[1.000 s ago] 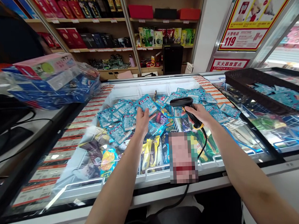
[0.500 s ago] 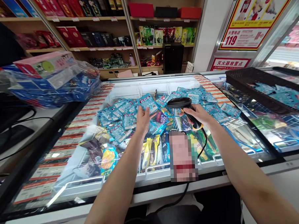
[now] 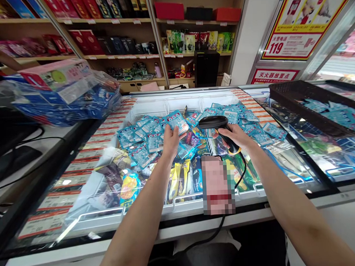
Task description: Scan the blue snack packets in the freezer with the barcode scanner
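Note:
Between the thumb and fingers of my left hand [image 3: 172,139] is a blue packet [image 3: 177,121], its printed back turned up. My right hand [image 3: 235,136] is wrapped round the handle of a black barcode scanner [image 3: 214,122], whose head points left toward the packet. From the handle a black cable [image 3: 242,173] runs down over the front edge. Many more blue packets [image 3: 144,156] are spread over the glass top of a chest freezer [image 3: 152,97], to the left and right of my hands. A pixelated pink, phone-shaped thing [image 3: 216,182] lies near the front edge.
A dark basket [image 3: 314,107] with blue packets stands at the right. At the left, blue boxes in clear plastic [image 3: 73,100] sit beside the freezer, near loose cables [image 3: 27,141]. Stocked shelves [image 3: 118,57] line the back. Yellow and green ice-cream wrappers show under the glass.
Both hands keep nearly the same position and hold. The whole view has shifted slightly. At the far left, a dark shape has moved away and another person's arm now shows.

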Tool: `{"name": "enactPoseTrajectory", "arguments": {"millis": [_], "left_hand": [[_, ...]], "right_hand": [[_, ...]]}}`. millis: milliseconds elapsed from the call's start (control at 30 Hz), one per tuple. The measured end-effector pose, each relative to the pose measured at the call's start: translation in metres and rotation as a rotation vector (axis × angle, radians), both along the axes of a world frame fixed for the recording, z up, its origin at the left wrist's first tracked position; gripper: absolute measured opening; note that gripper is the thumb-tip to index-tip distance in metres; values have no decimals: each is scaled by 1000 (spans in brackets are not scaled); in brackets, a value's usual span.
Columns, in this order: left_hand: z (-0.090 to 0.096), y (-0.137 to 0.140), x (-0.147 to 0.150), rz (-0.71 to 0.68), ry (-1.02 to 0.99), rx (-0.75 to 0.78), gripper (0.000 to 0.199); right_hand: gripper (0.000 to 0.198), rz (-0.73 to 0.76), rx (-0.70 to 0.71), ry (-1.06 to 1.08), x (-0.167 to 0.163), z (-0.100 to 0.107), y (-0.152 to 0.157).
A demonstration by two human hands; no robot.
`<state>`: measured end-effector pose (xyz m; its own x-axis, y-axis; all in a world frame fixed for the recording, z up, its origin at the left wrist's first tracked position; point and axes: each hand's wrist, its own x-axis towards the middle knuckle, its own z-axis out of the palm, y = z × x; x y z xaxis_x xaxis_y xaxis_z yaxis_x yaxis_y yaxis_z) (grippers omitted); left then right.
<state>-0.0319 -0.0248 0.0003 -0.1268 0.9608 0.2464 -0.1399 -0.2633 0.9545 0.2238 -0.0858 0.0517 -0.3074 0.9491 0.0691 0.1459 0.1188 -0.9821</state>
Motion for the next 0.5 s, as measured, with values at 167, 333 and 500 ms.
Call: {"name": "enactPoseTrajectory", "arguments": {"millis": [167,333,500], "left_hand": [[-2,1,0,13,61,-3,29],[1,-2,0,129,239,10,24],[16,-6,-12,405,656,46,39]], "right_hand": [[39,-14,5,17,-2,0,0],[40,-117,-8,90,0,1,1],[37,-209,-32,203,8,-3,6]]}}
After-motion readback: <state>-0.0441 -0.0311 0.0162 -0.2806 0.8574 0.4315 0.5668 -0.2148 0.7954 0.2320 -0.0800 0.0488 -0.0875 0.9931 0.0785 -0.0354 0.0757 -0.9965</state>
